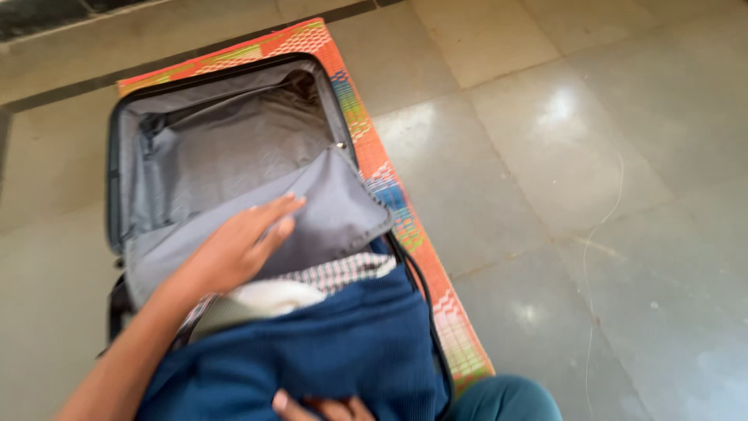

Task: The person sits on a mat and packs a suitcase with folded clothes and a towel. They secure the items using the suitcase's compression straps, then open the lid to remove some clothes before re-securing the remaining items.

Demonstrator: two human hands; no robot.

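An open suitcase [125, 140] with grey lining lies on a woven orange patterned mat [389, 179]. My left hand [241, 245] rests flat, fingers extended, on the grey fabric divider flap [335, 210] in the middle of the case. Below the flap lie a checked cloth [343, 273] and a white cloth [273, 296], partly covered by a dark blue ribbed garment [335, 351] that fills the near half. My right hand [323, 407] shows only its fingers at the bottom edge, lying on the blue garment; its grip is cut off by the frame.
Pale polished floor tiles [561, 156] surround the mat. A thin white thread [604, 218] lies on the floor to the right. My knee in teal fabric [506, 399] sits at the bottom next to the mat's near corner.
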